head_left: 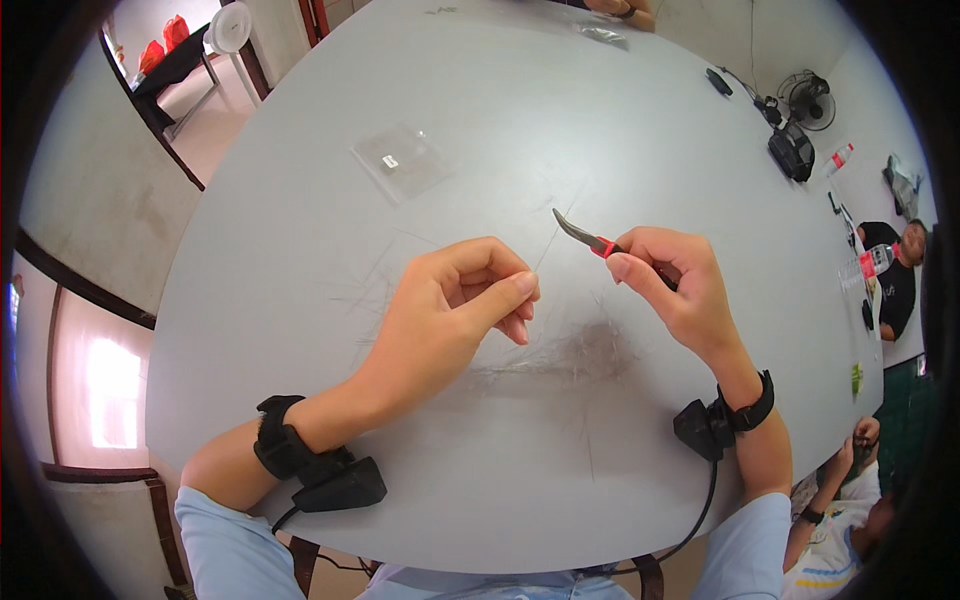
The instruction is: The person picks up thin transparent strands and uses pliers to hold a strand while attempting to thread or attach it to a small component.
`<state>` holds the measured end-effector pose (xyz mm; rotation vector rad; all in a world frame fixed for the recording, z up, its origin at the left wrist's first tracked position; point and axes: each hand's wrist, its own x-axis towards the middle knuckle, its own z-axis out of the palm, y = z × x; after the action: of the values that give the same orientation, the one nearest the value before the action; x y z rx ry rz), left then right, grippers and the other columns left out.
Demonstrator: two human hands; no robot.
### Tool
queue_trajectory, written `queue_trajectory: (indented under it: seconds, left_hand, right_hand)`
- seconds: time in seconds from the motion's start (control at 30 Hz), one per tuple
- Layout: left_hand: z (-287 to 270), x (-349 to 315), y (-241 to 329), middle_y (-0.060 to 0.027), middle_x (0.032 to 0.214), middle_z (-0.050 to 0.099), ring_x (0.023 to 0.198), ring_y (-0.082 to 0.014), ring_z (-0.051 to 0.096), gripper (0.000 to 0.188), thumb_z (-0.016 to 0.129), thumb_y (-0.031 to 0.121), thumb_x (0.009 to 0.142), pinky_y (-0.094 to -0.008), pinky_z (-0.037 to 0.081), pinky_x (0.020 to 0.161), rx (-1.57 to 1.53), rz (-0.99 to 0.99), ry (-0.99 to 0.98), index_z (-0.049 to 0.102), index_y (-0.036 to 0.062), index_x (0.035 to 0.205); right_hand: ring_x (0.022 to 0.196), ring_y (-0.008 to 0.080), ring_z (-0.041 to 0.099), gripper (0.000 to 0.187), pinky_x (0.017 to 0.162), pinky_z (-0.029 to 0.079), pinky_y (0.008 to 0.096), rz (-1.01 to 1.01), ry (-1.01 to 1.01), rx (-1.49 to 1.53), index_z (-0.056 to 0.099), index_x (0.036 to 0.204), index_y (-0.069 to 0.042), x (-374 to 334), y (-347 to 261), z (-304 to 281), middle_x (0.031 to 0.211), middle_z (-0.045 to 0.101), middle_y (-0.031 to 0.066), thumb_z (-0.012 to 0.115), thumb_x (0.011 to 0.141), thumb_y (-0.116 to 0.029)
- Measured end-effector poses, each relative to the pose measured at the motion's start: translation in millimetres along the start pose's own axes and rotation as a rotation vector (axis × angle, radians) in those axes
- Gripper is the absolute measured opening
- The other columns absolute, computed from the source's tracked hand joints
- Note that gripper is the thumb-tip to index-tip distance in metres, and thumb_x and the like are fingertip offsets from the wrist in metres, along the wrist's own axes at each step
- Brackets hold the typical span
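My right hand [675, 290] grips small pliers [585, 236] with a red collar and curved dark jaws that point up and left. My left hand [460, 305] is held just left of it, thumb and forefinger pinched together, apparently on a fine strand too thin to make out. Both hands hover above a grey round table [520, 110]. Thin dark fibres [565, 355] lie scattered in a loose heap on the table below and between the hands. Black wrist straps with small boxes sit on both wrists.
A clear plastic bag [402, 162] lies on the table further back. Dark gear and a small fan [808, 100] stand at the far right. Another person's hand [620, 10] rests at the far edge. People sit at the right [895, 275].
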<state>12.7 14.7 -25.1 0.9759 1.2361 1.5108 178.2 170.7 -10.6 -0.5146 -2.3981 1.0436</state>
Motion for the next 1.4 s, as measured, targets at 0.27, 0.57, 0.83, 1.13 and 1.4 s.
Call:
queue_trajectory:
  seconds: [0.27,0.57,0.83,1.13,1.4]
  left_hand:
    - [1.1,-7.5,5.5,-0.0049,0.076,0.056,0.056,-0.0094,0.055,0.014,0.053,0.011,0.09,-0.0233,0.047,0.055,-0.013,-0.087,-0.063,0.055,-0.0007,0.083]
    - [17.2,-21.9,-3.1,-0.002,0.07,0.056,0.057,-0.0066,0.047,0.01,0.056,0.008,0.087,-0.0211,0.039,0.051,0.169,0.167,-0.297,0.056,-0.0005,0.081]
    - [14.5,-22.0,0.7,-0.0007,0.066,0.054,0.057,-0.0066,0.047,0.012,0.057,0.01,0.087,-0.0216,0.037,0.05,0.152,0.16,-0.268,0.056,-0.0003,0.081]
    - [3.0,-9.9,-0.8,0.0013,0.067,0.052,0.052,-0.0019,0.034,0.017,0.054,0.02,0.09,-0.0188,0.024,0.046,-0.101,-0.066,-0.179,0.055,0.0054,0.081]
    - [1.8,-9.1,8.1,0.0016,0.065,0.048,0.05,-0.0017,0.032,0.015,0.053,0.017,0.088,-0.0187,0.021,0.045,-0.113,-0.182,-0.122,0.055,0.0064,0.078]
  right_hand:
    - [0.052,0.004,0.037,0.031,0.045,0.027,0.0211,0.115,0.133,0.078,0.056,0.064,0.001,13.8,26.4,-18.4,0.055,0.046,-0.0023,0.056,0.088,-0.019]
    - [0.047,0.0123,0.029,0.033,0.044,0.026,0.0299,-0.044,-0.161,-0.111,0.051,0.062,0.002,57.3,-3.9,35.0,0.049,0.033,0.0072,0.063,0.083,-0.021]
    - [0.063,0.0273,0.049,0.022,0.055,0.038,0.0365,-0.356,-0.299,-0.302,0.055,0.065,0.001,72.5,-7.7,71.0,0.065,0.05,0.0109,0.066,0.076,-0.015]
    - [0.076,0.0233,0.048,0.018,0.065,0.04,0.0337,-0.372,-0.144,-0.425,0.057,0.067,-0.001,41.9,31.4,36.8,0.083,0.052,0.0073,0.065,0.077,-0.012]
    - [0.084,0.0214,0.05,0.011,0.067,0.043,0.0308,-0.396,-0.075,-0.328,0.06,0.08,-0.003,37.9,22.7,30.3,0.088,0.054,0.0064,0.062,0.082,-0.014]
